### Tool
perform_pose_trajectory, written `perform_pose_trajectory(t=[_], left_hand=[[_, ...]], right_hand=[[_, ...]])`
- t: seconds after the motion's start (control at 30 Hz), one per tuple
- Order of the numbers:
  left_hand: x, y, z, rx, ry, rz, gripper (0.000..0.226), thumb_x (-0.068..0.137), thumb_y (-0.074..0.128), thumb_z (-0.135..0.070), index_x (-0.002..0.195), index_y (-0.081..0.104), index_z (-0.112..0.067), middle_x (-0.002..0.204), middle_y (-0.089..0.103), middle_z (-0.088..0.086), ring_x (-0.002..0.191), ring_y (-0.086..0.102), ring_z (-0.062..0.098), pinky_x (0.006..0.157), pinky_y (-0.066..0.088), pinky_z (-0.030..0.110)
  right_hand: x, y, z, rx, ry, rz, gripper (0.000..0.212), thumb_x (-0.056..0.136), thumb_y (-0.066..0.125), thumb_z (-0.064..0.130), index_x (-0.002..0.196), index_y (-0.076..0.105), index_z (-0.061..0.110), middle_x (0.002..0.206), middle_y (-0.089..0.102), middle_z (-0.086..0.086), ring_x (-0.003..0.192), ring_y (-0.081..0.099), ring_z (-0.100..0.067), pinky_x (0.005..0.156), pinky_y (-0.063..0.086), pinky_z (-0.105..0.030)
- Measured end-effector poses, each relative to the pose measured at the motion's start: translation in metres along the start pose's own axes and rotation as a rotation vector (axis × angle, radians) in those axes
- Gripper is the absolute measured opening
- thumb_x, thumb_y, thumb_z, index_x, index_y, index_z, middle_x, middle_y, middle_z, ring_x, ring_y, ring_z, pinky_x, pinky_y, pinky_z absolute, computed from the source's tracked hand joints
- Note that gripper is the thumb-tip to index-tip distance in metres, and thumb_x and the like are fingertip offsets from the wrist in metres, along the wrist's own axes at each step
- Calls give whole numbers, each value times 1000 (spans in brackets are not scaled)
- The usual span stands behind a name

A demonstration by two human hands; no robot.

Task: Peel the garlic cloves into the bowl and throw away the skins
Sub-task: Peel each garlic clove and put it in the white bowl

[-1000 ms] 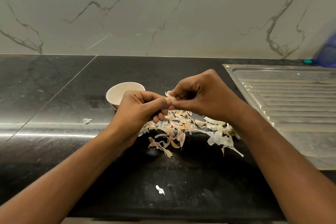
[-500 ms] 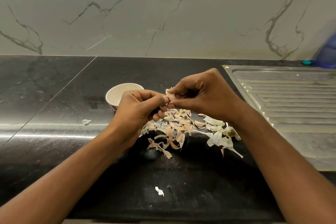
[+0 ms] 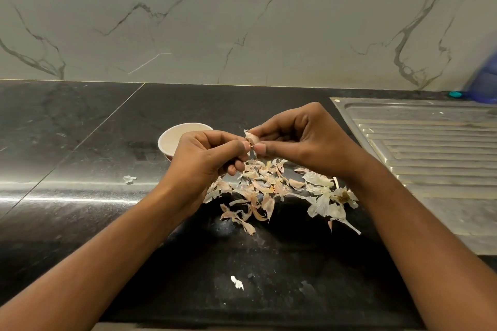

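Note:
My right hand (image 3: 304, 140) pinches a pale garlic clove (image 3: 252, 138) between thumb and forefinger above the black counter. My left hand (image 3: 204, 161) pinches a strip of the clove's skin (image 3: 252, 154) that hangs down from it. Just behind my left hand stands a small white bowl (image 3: 172, 137); its inside is partly hidden by the hand. A heap of pinkish and white garlic skins (image 3: 271, 191) lies on the counter under and to the right of my hands.
A steel sink drainboard (image 3: 430, 158) fills the right side. A blue object (image 3: 484, 83) stands at the back right against the marble wall. Stray skin bits lie at the left (image 3: 129, 179) and near the front edge (image 3: 237, 283).
The hands have risen slightly and a strip of skin now hangs loose from the clove between my fingertips. The bowl and the skin heap have not moved.

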State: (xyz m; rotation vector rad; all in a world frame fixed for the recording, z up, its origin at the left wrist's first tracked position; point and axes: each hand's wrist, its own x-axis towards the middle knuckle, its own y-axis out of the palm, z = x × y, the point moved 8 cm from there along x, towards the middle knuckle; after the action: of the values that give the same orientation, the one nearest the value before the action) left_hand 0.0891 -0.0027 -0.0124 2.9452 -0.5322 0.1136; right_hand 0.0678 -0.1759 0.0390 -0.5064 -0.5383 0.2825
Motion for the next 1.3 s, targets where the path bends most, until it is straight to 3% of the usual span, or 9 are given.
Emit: perform_pose_trajectory(t=[0.2,0.3,0.4,0.6,0.7,0.97,1.13,1.3], left_hand=[[1,-3,-1,-1,9,-23,11,87,76,-2,96,78,4,79,72,17,62,62,17,58,54,21],[1,-3,-1,11,15,-18,26,77,82,-17,94,80,1,81,73,18,63,63,18,57,55,21],[1,-5,-1,26,14,-24,30,74,83,-22,92,81,1,81,74,18,64,64,20,57,55,21],[1,-3,2,26,-6,11,20,83,80,-14,94,81,2,90,76,26,70,66,24,61,58,23],[1,-2,2,60,6,18,9,91,75,-4,90,81,3,84,75,25,69,67,26,61,57,25],[-1,-3,0,113,41,4,9,93,70,4,89,76,10,78,72,27,64,67,28,58,57,26],[0,-4,-2,73,77,-35,11,91,70,6,84,78,4,78,71,29,64,65,29,57,56,27],[0,2,-5,2,70,14,12,92,69,-1,97,76,8,88,75,30,70,72,28,64,62,26]], right_hand=[[0,3,-9,210,100,13,30,92,78,-2,122,74,-5,105,82,-15,93,81,-30,81,66,-32],[0,5,-9,177,95,10,30,91,80,-1,120,75,-4,103,82,-13,91,82,-29,80,66,-31],[1,2,-8,89,72,-26,31,88,84,5,118,77,0,102,83,-9,91,82,-25,83,67,-38],[1,1,-6,-47,39,-28,31,87,86,11,117,79,5,102,83,-4,92,81,-19,85,67,-42],[2,1,-4,-87,15,-32,30,87,87,13,115,81,6,101,83,-2,91,81,-19,84,68,-40],[3,8,0,-121,-23,-15,25,86,88,14,110,83,7,96,83,2,84,80,-19,77,67,-33],[4,8,7,-112,-70,-26,27,86,87,14,111,82,6,98,82,1,86,80,-17,78,65,-27],[2,-2,6,-71,-58,-63,29,86,87,11,113,80,5,102,83,-3,91,81,-19,83,68,-37]])
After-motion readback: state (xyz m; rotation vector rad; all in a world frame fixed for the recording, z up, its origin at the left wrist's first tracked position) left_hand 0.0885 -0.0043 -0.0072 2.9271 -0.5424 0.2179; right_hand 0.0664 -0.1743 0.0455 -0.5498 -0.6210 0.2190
